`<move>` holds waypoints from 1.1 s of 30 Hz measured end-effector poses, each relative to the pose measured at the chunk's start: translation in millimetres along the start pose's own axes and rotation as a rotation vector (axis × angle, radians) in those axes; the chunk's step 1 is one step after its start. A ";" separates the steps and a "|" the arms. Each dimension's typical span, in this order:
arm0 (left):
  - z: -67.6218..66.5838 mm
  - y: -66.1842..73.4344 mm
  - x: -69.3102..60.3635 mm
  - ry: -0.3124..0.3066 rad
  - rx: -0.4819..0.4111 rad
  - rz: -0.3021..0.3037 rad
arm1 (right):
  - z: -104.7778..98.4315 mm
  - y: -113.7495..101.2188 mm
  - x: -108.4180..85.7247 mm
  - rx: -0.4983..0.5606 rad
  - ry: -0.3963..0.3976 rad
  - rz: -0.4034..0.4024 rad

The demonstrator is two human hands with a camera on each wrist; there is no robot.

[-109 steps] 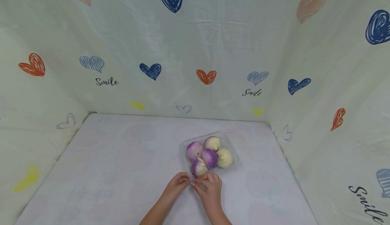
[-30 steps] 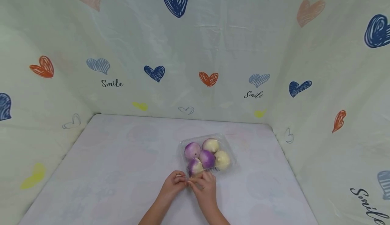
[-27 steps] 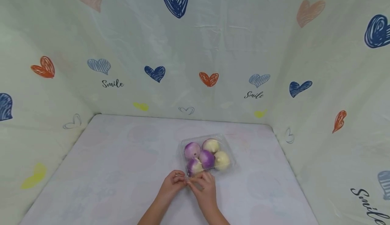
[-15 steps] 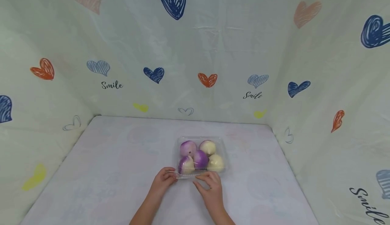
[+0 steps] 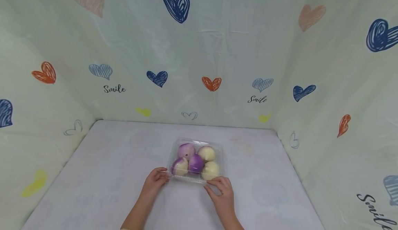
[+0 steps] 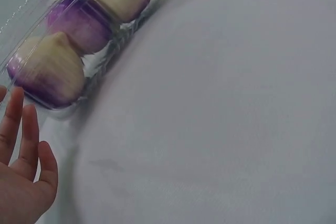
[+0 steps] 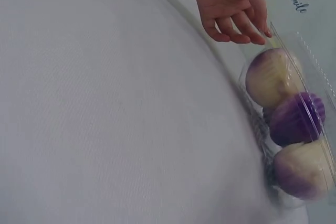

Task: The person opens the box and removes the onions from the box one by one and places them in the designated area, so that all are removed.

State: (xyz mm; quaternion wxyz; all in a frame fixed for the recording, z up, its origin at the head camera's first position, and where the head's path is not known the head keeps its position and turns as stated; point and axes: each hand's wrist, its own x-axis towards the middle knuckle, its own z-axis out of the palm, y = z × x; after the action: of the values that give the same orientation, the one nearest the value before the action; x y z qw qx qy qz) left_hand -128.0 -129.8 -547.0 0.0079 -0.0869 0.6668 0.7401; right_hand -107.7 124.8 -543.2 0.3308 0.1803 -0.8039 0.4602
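A clear plastic clamshell box point(image 5: 219, 154) lies on the table, its lid down over several round, onion-like vegetables point(image 5: 196, 164) in purple and cream. At its front left corner my left hand point(image 5: 153, 180) grips the rim with the fingertips. In the left wrist view, several fingers of this hand point(image 6: 23, 166) spread beside the box point(image 6: 100, 61). My right hand point(image 5: 222, 192) touches the front right part of the rim with its fingertips, thumb visibly apart from them. In the right wrist view, a hand point(image 7: 231, 9) reaches the far end of the box point(image 7: 273, 182).
A pale-covered table point(image 5: 124, 154) surrounds the box on all sides. Behind and beside it hangs a light curtain point(image 5: 199, 50) printed with hearts and the word Smile. The table's back edge runs a short way behind the box.
The box has turned until its front edge faces me and has slid left. My hands, earlier together at its near corner, have spread to the two ends of the front edge.
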 end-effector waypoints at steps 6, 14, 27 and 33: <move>-17.2 0.6 3.6 0.014 0.003 0.019 | -4.8 5.7 -2.7 0.006 -0.006 -0.025; -34.0 2.0 10.5 0.031 0.064 0.042 | -10.1 17.3 -4.9 0.015 -0.076 -0.032; -53.5 14.9 25.0 0.038 0.081 -0.016 | -6.5 -2.7 6.3 0.091 -0.157 0.107; -55.7 15.3 25.1 0.037 0.075 -0.019 | -8.9 -23.8 15.1 0.102 -0.199 0.165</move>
State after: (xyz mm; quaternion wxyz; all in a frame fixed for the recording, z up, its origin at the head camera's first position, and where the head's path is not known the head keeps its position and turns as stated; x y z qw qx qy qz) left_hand -148.0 -189.2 -540.8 0.0057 -0.1066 0.6932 0.7128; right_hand -101.2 120.5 -514.8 0.2009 0.1748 -0.8204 0.5059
